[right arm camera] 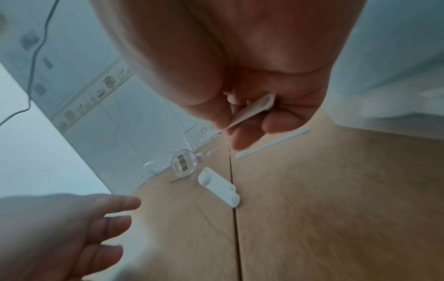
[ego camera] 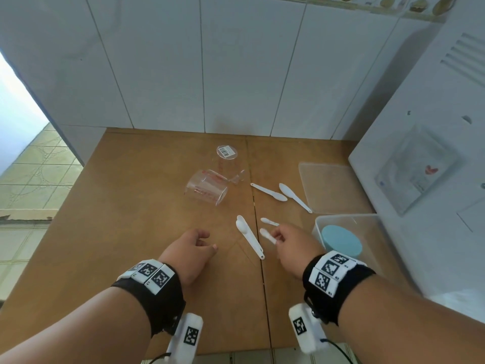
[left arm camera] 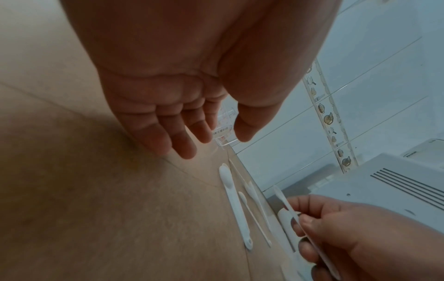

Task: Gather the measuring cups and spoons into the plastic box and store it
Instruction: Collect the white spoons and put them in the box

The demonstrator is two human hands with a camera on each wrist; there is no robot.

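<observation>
Two clear measuring cups (ego camera: 207, 185) (ego camera: 227, 156) lie on their sides mid-table. White measuring spoons are scattered to their right: two (ego camera: 270, 192) (ego camera: 295, 197) near the lid, a long one (ego camera: 249, 237) between my hands, and a small one (ego camera: 269, 221) just beyond my right fingertips. My right hand (ego camera: 277, 236) pinches a white spoon (right arm camera: 252, 112) by its handle, left of the clear plastic box (ego camera: 319, 227). My left hand (ego camera: 207, 241) hovers over bare wood with fingers relaxed and holds nothing (left arm camera: 182, 136).
A blue round lidded container (ego camera: 341, 241) sits inside the box. The box's translucent lid (ego camera: 328, 187) lies flat behind it. A white appliance (ego camera: 420, 153) borders the table's right side and a tiled wall (ego camera: 210, 74) closes the back. The table's left edge drops to the floor.
</observation>
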